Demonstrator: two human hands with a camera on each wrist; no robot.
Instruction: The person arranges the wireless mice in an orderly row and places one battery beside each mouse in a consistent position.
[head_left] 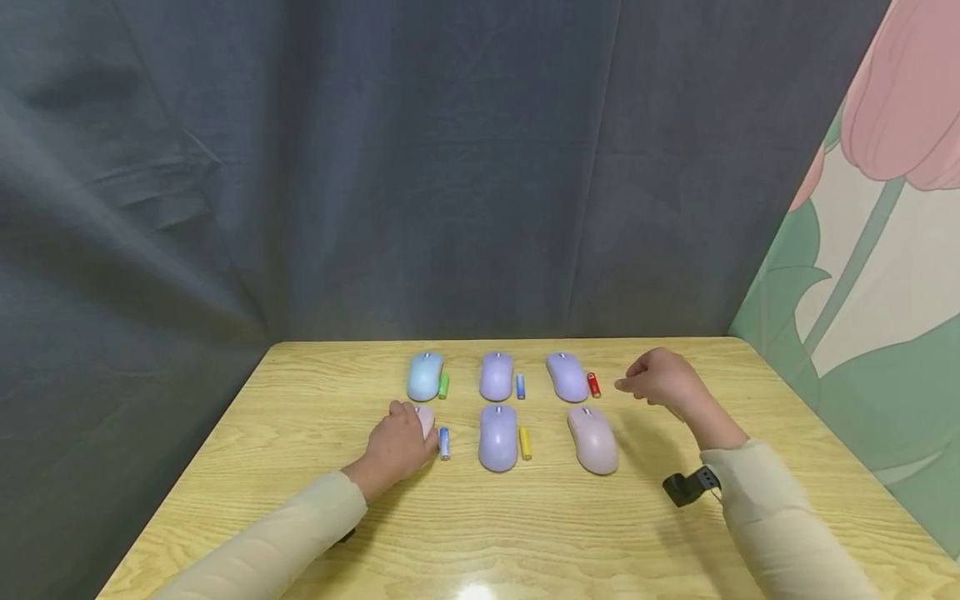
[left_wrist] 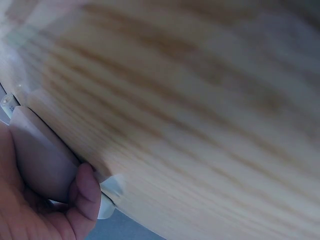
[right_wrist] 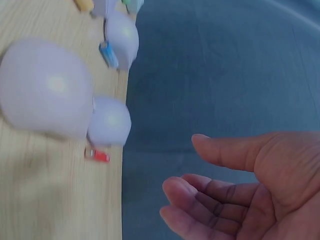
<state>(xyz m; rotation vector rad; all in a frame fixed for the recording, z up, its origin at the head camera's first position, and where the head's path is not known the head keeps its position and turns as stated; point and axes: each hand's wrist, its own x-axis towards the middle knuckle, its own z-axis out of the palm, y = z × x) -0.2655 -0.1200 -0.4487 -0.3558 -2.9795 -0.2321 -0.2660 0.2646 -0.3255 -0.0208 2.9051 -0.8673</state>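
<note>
At the front left of the mouse group, my left hand grips a pale pink computer mouse, its far end showing past the fingers. The left wrist view shows the fingers curled along the side of that mouse. A blue battery lies just right of the thumb. My right hand hovers above the table, right of a red battery, holding nothing; in the right wrist view its thumb and fingers are apart. Beside the red battery sits a lilac mouse, with a pinkish mouse in front of it.
A light blue mouse has a green battery beside it. Two lilac mice, one at the back and one in front, stand mid-table near a blue battery and a yellow battery. A dark curtain hangs behind the wooden table.
</note>
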